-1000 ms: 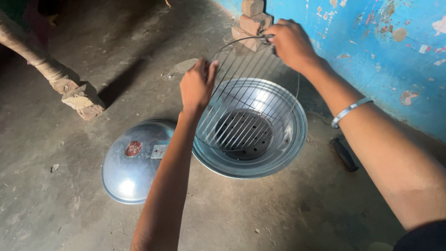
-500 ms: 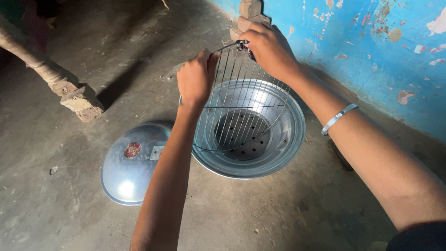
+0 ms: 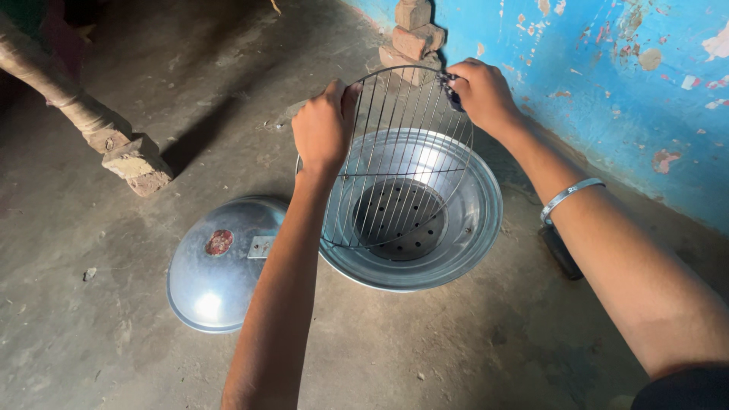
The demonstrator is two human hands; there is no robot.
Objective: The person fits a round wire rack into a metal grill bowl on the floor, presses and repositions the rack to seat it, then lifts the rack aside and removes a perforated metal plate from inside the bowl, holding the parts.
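Both hands are gripping the round wire grill grate (image 3: 395,159), tilted up above the shiny round metal grill bowl (image 3: 456,243). Left hand (image 3: 325,125) has fingers wrapped around the near-left rim, right hand (image 3: 482,93) pinches the far edge. I'd keep the grate level and centred over the bowl's rim. The domed silver lid (image 3: 216,277) on the concrete floor (image 3: 91,342) has a small round red sticker and a grey rectangular tab.
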